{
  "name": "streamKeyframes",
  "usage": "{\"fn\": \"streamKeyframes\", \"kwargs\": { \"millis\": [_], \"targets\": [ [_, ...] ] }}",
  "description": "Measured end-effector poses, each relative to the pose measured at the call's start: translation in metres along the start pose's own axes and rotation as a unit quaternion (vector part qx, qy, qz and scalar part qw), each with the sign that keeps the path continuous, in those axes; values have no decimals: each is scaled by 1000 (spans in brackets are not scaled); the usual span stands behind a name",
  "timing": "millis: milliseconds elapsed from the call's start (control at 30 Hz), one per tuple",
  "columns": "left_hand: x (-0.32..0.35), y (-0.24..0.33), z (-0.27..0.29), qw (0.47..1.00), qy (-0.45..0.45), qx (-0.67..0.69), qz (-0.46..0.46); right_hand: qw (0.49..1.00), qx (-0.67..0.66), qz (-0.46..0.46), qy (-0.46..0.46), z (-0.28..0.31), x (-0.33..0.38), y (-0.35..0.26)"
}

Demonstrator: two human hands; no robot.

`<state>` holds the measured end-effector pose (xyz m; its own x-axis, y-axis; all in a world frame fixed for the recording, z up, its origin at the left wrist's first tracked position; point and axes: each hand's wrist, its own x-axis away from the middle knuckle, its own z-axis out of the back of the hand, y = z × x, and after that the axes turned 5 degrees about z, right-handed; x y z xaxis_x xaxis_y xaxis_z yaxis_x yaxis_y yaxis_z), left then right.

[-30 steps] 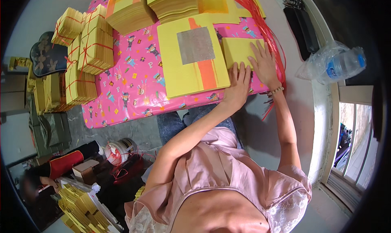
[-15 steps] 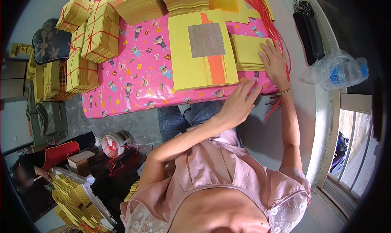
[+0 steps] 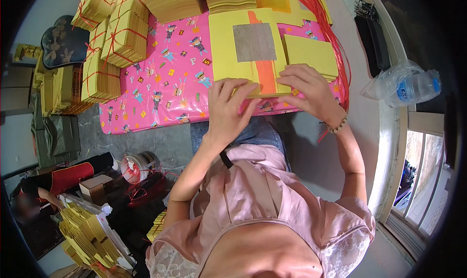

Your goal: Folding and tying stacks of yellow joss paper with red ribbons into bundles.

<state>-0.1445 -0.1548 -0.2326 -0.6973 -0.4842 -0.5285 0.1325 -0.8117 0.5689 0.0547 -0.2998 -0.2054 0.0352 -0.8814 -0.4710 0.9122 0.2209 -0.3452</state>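
**Both hands at the near edge of a yellow paper stack**

The left hand [image 3: 228, 110] and the right hand [image 3: 306, 90] meet at the near edge of a stack of yellow paper sheets [image 3: 243, 52] that lies on a pink patterned cloth [image 3: 165, 83] covering the table. The top sheet carries a silver foil square [image 3: 254, 42] and an orange stripe [image 3: 265, 76] running toward the person. The left grip has its fingers bent over the stack's near edge, pressing on the paper; the right grip is likewise curled, fingertips on the edge beside the stripe. Whether either grip pinches a sheet or only rests on it cannot be told.

Just right of the stack lies a smaller yellow pile [image 3: 311, 54], with red strings [image 3: 331, 39] trailing along the cloth's right side. Tied bundles of yellow paper [image 3: 121, 35] stand at the far left of the cloth. A plastic water bottle [image 3: 413, 86] lies on the ledge at right, well apart from the hands. A bead bracelet [image 3: 336, 127] circles the right wrist.
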Motion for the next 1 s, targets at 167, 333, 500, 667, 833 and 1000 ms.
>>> {"fn": "streamKeyframes", "kwargs": {
  "millis": [167,333,500,667,833,1000],
  "targets": [
    [-1,-14,-2,1000,-14,27,5,1000,-11,2,2,0,-5,2],
    [-5,-15,-1,998,-13,52,16,999,-33,-21,15,0,-6,1],
    [-6,-13,1,998,-26,55,33,997,-55,-52,14,0,-7,-2],
    [-8,-12,2,997,-29,56,46,996,-61,-58,12,-1,-7,0],
    [-12,-9,4,997,-27,53,46,996,-65,-60,13,1,-8,-1],
    [-14,-8,5,997,-30,53,55,995,-70,-66,14,0,-8,0]
  ]
}}
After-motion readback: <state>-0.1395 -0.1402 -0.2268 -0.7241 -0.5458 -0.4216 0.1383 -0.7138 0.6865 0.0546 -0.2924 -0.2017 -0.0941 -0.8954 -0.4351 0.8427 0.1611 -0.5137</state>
